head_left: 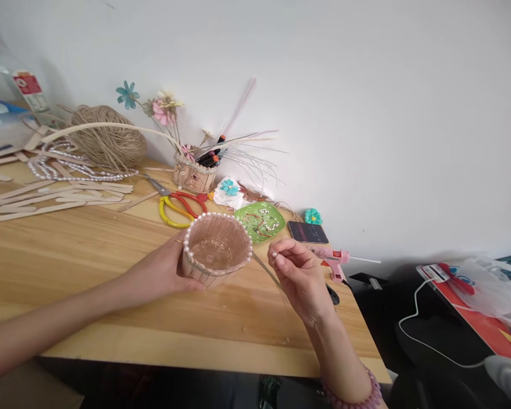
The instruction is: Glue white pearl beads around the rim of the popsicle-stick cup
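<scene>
"Wooden, was it, the thing in hand?"

"Yes, a cup [217, 244] of upright slats [202, 276], open side up, its rim edged with white pearls [250, 250]. The left hand [168, 270] gripped it from the side, thumb low at the front, fingers mostly hidden behind. I couldn't tell whether its base touched the table [153, 336]."

"And the right hand [300, 278]?"

"It was near the cup but apart from it. Thumb and forefinger were closed in a pinch on one small white bead [275, 255], with the other fingers loosely curled."

"What lay around them?"

"A green dish [278, 212] of small beads [264, 212] sat beyond, between the two hands. Just past the right hand were a phone [307, 232] and a pink glue gun [335, 260], which that hand partly hid."

"And the other side?"

"Scissors [166, 193] with yellow and red handles lay beyond the left hand; behind them stood a pot [191, 177] holding pens [209, 162] and flowers [162, 112]. Farther off, to that hand's left, were loose flat sticks [42, 211], strings of pearls [74, 169] and a ball of twine [106, 139]."
</scene>
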Tool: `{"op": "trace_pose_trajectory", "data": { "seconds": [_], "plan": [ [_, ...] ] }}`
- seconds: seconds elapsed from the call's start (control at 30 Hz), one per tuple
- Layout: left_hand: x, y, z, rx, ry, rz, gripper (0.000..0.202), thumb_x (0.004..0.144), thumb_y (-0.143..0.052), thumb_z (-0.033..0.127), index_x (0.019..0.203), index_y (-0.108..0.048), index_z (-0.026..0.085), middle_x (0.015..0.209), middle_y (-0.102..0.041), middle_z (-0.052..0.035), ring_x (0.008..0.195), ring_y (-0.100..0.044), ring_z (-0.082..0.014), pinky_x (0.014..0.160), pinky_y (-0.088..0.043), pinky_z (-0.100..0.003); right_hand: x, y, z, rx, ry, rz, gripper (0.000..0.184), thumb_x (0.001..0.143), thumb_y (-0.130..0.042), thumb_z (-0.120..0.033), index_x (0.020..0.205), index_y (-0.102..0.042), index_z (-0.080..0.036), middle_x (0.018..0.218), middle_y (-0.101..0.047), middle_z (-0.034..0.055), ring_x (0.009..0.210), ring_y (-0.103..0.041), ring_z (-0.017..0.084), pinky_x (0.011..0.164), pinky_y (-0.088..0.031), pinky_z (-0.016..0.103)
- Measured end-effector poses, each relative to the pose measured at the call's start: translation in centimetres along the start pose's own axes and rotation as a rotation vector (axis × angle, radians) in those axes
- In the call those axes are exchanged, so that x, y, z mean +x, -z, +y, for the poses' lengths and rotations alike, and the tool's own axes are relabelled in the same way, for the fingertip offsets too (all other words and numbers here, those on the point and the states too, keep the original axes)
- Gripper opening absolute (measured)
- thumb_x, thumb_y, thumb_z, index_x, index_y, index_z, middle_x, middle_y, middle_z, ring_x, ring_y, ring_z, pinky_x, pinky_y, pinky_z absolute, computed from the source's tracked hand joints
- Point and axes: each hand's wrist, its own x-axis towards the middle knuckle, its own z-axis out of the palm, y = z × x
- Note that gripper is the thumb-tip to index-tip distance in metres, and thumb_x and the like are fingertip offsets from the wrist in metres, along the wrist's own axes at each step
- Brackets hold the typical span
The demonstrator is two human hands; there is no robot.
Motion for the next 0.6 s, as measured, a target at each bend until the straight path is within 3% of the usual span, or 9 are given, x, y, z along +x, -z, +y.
{"op": "trace_pose_trajectory", "data": {
  "seconds": [0.13, 0.27, 0.47, 0.6],
  "plan": [
    [0.2, -0.3, -0.3, -0.094, -0.013, 0.011, 0.087, 0.062, -0.083, 0.037, 0.137, -0.041, 0.021, 0.14, -0.053, -0.012, 0.13, -0.048, -0.0344, 0.112, -0.036, -0.05, 0.0, -0.1, 0.4, -0.322, 0.351, -0.047, 0.005, 0.078, -0.075, -0.022, 0.079, -0.07, -0.024, 0.075, -0.066, -0.0012, 0.071, -0.059, 0.012, 0.063, -0.048, 0.024],
    [0.2, -0.3, -0.1, -0.094, -0.012, 0.016, 0.09, 0.062, -0.083, 0.035, 0.139, -0.039, 0.022, 0.141, -0.052, -0.011, 0.131, -0.047, -0.0334, 0.112, -0.035, -0.049, -0.5, -0.4, 0.9, -0.665, 0.665, -0.111, 0.021, 0.085, -0.064, -0.006, 0.095, -0.068, -0.025, 0.084, -0.07, 0.0008, 0.075, -0.062, 0.014, 0.066, -0.05, 0.028],
    [0.1, -0.1, 0.3, 0.005, 0.021, 0.02, 0.096, 0.062, -0.082, 0.034, 0.144, -0.032, 0.024, 0.142, -0.05, -0.0091, 0.13, -0.047, -0.0332, 0.111, -0.035, -0.049, -1.1, -0.9, 0.9, -0.978, 0.89, -0.073, 0.029, 0.083, -0.065, -0.001, 0.1, -0.063, -0.023, 0.079, -0.07, 0.0014, 0.071, -0.059, 0.016, 0.063, -0.052, 0.029],
    [0.1, -0.1, 0.5, 0.007, 0.037, 0.017, 0.099, 0.06, -0.084, 0.036, 0.143, -0.032, 0.022, 0.142, -0.05, -0.0098, 0.129, -0.048, -0.0337, 0.111, -0.036, -0.049, -0.9, -1.0, 0.9, -1.062, 1.005, -0.075, 0.031, 0.081, -0.064, 0.003, 0.1, -0.062, -0.021, 0.077, -0.071, 0.0016, 0.069, -0.057, 0.016, 0.059, -0.052, 0.028]
  ]
}}
